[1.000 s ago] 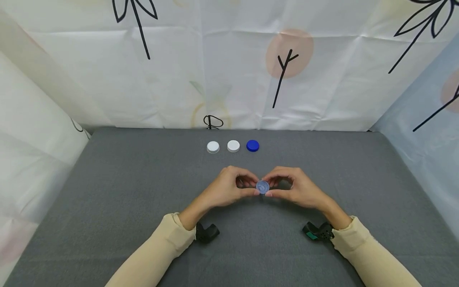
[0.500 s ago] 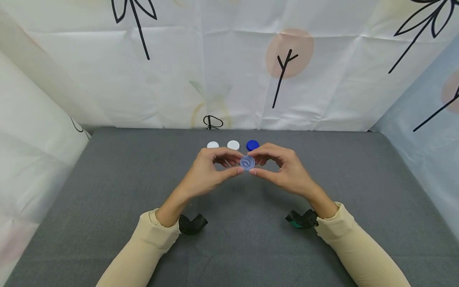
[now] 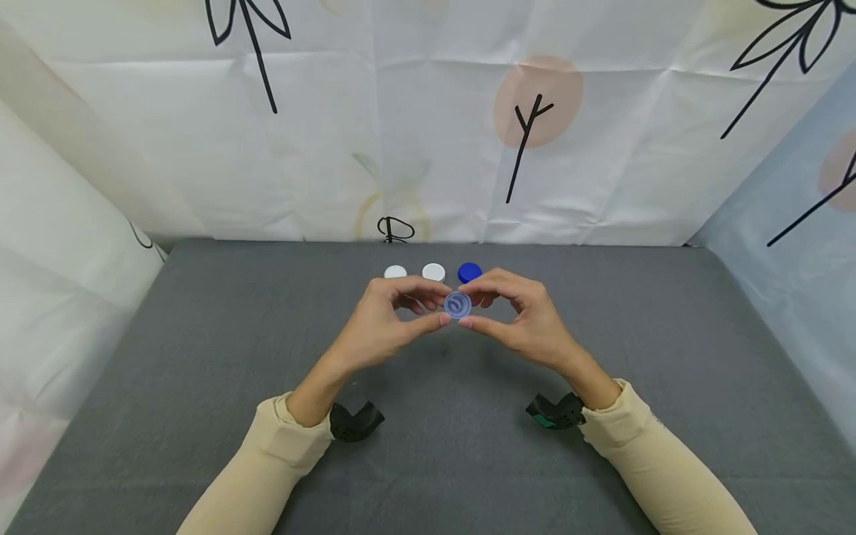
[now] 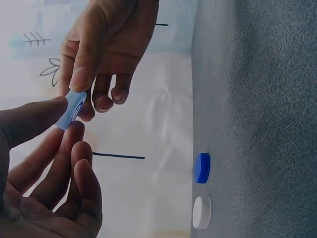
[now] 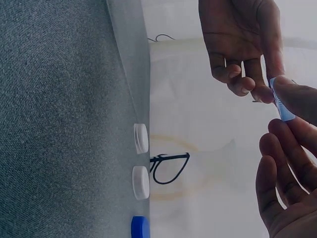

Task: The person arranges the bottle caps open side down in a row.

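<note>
A light-blue bottle cap (image 3: 458, 305) is held up above the grey table between both hands, its ringed inner side facing the head camera. My left hand (image 3: 388, 319) pinches its left edge with thumb and fingers. From the other side my right hand (image 3: 524, 316) pinches the right edge the same way. In the left wrist view the cap (image 4: 72, 110) shows edge-on, with thumbs and fingertips on its rim. Behind the hands a blue cap (image 3: 469, 272) and two white caps, one in the middle (image 3: 433, 272) and one at left (image 3: 395, 272), lie in a row.
Grey cloth covers the table (image 3: 428, 461). Its far edge meets a white printed curtain (image 3: 435, 148), and more curtain hangs at both sides. Each wrist carries a black camera mount, the left mount (image 3: 357, 422) and right mount (image 3: 556, 411) being close over the table.
Both hands have lifted the light-blue cap and carried it left and toward the row of caps, partly covering the row. Over the last half second they have barely moved.
</note>
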Tool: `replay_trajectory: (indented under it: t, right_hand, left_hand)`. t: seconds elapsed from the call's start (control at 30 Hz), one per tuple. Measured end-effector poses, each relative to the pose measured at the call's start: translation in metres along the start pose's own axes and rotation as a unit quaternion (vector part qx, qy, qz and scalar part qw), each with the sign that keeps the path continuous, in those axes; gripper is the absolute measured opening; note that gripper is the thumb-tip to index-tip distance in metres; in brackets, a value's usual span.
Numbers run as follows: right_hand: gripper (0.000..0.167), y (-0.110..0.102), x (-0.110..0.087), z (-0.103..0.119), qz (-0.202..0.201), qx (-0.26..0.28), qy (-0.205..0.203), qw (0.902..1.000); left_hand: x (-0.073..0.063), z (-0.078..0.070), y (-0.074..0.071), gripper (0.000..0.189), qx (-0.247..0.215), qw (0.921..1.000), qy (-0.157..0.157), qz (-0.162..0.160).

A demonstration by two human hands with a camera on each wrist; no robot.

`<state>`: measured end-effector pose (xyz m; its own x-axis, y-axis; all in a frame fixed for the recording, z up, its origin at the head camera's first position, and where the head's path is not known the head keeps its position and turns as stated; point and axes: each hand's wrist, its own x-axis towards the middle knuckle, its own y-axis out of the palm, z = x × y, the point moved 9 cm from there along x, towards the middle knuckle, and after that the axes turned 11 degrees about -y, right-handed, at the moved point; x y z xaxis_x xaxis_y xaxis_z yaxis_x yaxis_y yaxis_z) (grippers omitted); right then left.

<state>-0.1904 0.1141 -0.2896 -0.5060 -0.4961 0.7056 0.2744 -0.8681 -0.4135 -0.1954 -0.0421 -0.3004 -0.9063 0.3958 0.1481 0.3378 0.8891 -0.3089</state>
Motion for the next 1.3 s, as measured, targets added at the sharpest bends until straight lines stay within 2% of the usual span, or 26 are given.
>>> replay_trajectory:
  t: [0.1,0.3,0.57,0.83,0.97,1.13,1.3]
  right_hand:
    - [0.039,-0.001,0.000,0.001,-0.003,-0.012,-0.002,0.9999]
    - [0.040,-0.001,0.000,0.001,-0.009,-0.023,0.009,0.9997]
    - [0.038,0.000,-0.001,-0.001,-0.007,-0.029,0.021,0.9993]
    - [0.039,0.002,-0.002,-0.003,-0.007,-0.028,0.023,0.9993]
    - [0.040,0.002,-0.003,-0.004,-0.008,-0.027,0.022,0.9994]
    - [0.039,0.002,-0.003,-0.005,-0.011,-0.020,0.029,0.9993]
    - [0.029,-0.001,-0.004,-0.007,-0.023,0.011,0.046,0.9986]
  left_hand:
    - [0.000,0.004,0.000,0.024,-0.028,0.9995,-0.011,0.006]
    - [0.002,0.015,0.000,0.021,-0.073,0.9958,-0.052,0.017]
    - [0.003,0.027,0.006,0.019,-0.083,0.9894,-0.115,0.031]
    - [0.001,0.031,0.007,0.018,-0.096,0.9859,-0.133,0.032]
    - [0.001,0.029,0.006,0.017,-0.084,0.9881,-0.126,0.024]
    - [0.001,0.021,0.005,0.014,-0.036,0.9958,-0.084,0.003]
    - [0.000,0.013,0.004,0.012,-0.005,0.9990,-0.042,-0.017]
